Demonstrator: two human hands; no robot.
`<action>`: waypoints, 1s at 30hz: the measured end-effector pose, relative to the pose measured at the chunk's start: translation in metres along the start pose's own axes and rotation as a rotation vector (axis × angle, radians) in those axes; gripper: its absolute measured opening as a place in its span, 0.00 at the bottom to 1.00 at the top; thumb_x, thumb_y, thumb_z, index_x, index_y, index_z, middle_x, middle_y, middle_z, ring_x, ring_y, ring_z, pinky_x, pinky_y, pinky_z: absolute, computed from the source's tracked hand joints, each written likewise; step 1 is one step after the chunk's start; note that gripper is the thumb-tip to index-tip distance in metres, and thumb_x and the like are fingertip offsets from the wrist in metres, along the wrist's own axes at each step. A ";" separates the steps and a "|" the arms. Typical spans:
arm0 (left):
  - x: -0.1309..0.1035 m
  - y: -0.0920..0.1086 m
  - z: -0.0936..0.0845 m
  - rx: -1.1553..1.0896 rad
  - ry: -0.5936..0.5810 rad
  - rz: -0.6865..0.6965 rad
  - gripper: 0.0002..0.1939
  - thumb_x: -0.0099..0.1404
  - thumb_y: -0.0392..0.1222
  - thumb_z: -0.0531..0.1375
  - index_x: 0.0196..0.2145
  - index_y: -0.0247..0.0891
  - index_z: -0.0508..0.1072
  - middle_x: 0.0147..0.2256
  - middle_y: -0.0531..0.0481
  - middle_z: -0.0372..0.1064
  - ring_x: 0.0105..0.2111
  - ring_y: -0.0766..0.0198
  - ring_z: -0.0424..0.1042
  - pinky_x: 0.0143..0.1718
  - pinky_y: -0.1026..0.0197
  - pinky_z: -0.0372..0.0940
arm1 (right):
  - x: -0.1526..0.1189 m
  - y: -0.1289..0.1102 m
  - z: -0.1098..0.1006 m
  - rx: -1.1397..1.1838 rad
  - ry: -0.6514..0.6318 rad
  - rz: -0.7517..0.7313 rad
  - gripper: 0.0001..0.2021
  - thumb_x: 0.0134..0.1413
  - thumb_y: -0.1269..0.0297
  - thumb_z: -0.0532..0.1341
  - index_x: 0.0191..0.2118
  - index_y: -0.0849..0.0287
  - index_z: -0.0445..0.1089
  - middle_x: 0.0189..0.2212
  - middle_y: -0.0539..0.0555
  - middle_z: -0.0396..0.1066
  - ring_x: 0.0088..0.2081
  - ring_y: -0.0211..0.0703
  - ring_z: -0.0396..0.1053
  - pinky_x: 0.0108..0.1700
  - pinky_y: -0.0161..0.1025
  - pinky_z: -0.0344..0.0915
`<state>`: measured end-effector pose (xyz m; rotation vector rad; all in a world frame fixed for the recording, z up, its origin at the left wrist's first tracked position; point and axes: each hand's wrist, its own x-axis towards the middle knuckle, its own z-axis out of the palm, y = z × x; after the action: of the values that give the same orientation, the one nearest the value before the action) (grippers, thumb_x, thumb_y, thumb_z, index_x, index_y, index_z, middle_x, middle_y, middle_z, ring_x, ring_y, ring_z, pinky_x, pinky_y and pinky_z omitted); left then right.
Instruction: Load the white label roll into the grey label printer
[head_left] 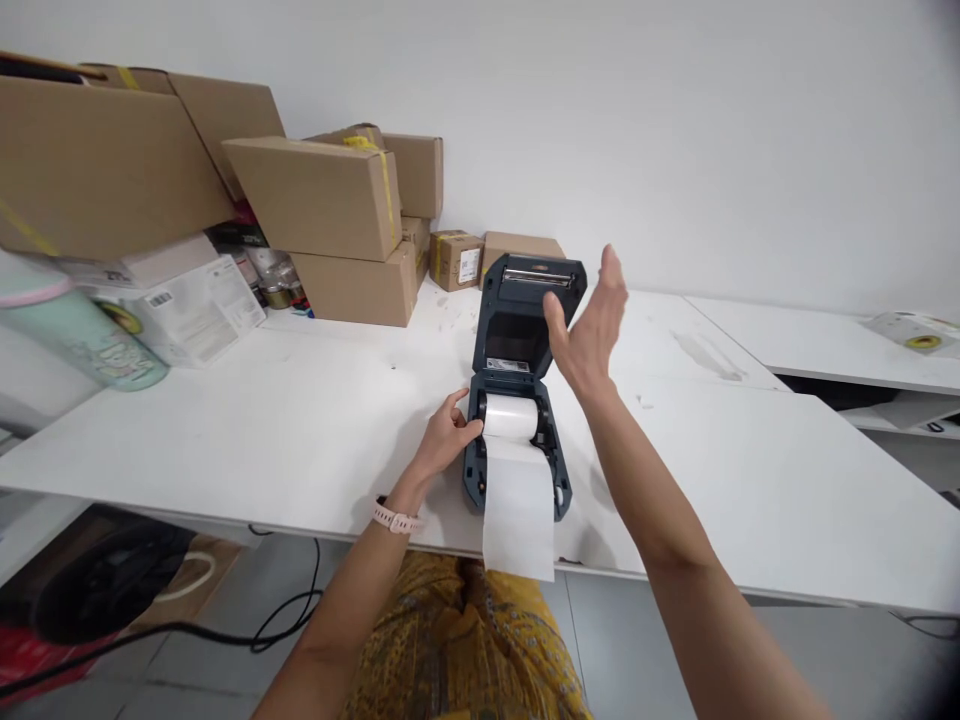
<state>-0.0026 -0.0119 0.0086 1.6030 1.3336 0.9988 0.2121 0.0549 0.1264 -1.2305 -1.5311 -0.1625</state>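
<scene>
A dark label printer (471, 478) stands near the front edge of the table with its lid (487, 318) raised. Inside it lies a white paper roll (511, 416), and a loose paper strip (520, 510) runs from there over the table edge. My left hand (444, 436) grips the left side of the printer base, thumb over the rim beside the roll; part of its fingers is hidden. At the right of the lid, my right hand (592, 335) is open with its fingers stretched upward and its thumb apart, in front of the lid's edge. Whether it touches the lid, I cannot tell.
Cardboard boxes (315, 200) are stacked at the back left, with small cartons (455, 262) by the wall. A mint-green bottle (97, 335) leans beside a white box (199, 315). Black cables (300, 605) hang below the white table (300, 440). A tape roll (922, 341) lies far right.
</scene>
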 end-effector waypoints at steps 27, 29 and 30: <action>0.008 0.042 -0.007 0.575 -0.190 -0.095 0.37 0.61 0.37 0.54 0.69 0.34 0.62 0.31 0.47 0.77 0.36 0.49 0.78 0.38 0.55 0.64 | -0.011 0.079 -0.097 0.233 -0.900 0.116 0.40 0.51 0.52 0.73 0.69 0.45 0.60 0.67 0.58 0.65 0.65 0.62 0.67 0.66 0.53 0.66; 0.008 0.041 -0.006 0.575 -0.186 -0.087 0.36 0.61 0.37 0.54 0.68 0.34 0.62 0.31 0.47 0.76 0.36 0.49 0.78 0.39 0.55 0.64 | -0.015 0.102 -0.088 0.191 -0.896 0.191 0.35 0.52 0.53 0.72 0.65 0.47 0.64 0.67 0.58 0.64 0.64 0.62 0.67 0.65 0.55 0.67; 0.008 0.041 -0.006 0.576 -0.179 -0.081 0.36 0.61 0.37 0.54 0.68 0.34 0.63 0.30 0.48 0.76 0.36 0.49 0.78 0.39 0.55 0.64 | -0.019 0.113 -0.080 0.179 -0.904 0.232 0.34 0.51 0.53 0.71 0.64 0.48 0.66 0.66 0.59 0.65 0.63 0.62 0.68 0.65 0.57 0.67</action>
<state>0.0071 -0.0085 0.0491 1.9796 1.6343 0.4192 0.3456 0.0409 0.0874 -1.4002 -2.0669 0.7654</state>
